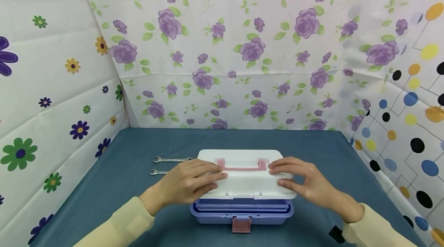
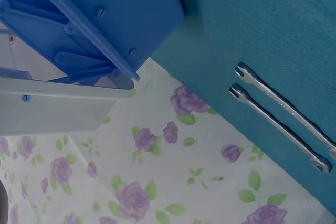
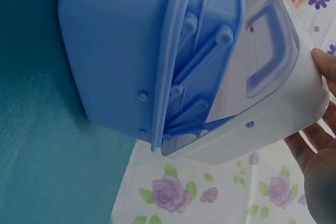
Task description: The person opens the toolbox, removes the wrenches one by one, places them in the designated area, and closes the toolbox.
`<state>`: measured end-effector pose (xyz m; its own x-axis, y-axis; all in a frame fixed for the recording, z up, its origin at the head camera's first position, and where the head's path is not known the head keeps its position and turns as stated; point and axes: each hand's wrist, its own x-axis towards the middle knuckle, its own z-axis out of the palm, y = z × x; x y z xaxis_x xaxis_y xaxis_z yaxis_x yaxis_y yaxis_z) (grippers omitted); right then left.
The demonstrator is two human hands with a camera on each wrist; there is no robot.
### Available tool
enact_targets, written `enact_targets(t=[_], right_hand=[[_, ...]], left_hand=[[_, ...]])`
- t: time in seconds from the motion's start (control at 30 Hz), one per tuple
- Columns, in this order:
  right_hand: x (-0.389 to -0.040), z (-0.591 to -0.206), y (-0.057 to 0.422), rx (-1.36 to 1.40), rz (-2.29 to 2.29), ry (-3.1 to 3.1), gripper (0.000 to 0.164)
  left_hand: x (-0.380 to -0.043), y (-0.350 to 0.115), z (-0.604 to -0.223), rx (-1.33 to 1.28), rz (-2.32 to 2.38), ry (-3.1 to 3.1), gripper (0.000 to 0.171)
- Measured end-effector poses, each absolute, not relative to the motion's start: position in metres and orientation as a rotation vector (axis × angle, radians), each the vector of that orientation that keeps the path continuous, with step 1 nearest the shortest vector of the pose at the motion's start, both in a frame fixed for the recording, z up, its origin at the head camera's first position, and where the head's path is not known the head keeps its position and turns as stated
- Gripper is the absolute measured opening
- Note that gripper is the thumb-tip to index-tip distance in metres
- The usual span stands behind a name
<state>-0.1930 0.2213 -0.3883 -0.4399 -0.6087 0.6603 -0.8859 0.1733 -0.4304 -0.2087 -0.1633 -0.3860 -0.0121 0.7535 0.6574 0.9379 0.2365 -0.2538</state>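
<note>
A toolbox with a blue-purple base (image 1: 243,219) and a white lid (image 1: 249,185) stands on the table, its lid partly raised. Folding arms and a blue tray (image 3: 210,66) show inside the gap. My left hand (image 1: 189,181) rests its fingers on the lid's left part, near the pink handle (image 1: 243,169). On the lid's right part lie the fairly straight fingers of my right hand (image 1: 301,177), with its thumb near the front edge. A pink latch (image 1: 241,224) hangs down at the front. In the left wrist view the left hand is almost wholly out of frame.
Two metal open-ended wrenches, a farther wrench (image 1: 171,159) and a nearer wrench (image 1: 158,172), lie left of the toolbox on the blue-green tablecloth (image 1: 149,143). Flowered and dotted cloth (image 1: 215,58) closes off the back and sides. A small black object (image 1: 336,234) shows beside the right sleeve.
</note>
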Motion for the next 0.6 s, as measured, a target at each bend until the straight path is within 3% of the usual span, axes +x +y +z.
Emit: enact_targets(t=[0.6], right_hand=[[-0.186, -0.406, 0.22, 1.524, 1.1, -2.006, 0.061]], left_hand=[[-0.203, -0.165, -0.406, -1.578, -0.103, -1.592, 0.033]])
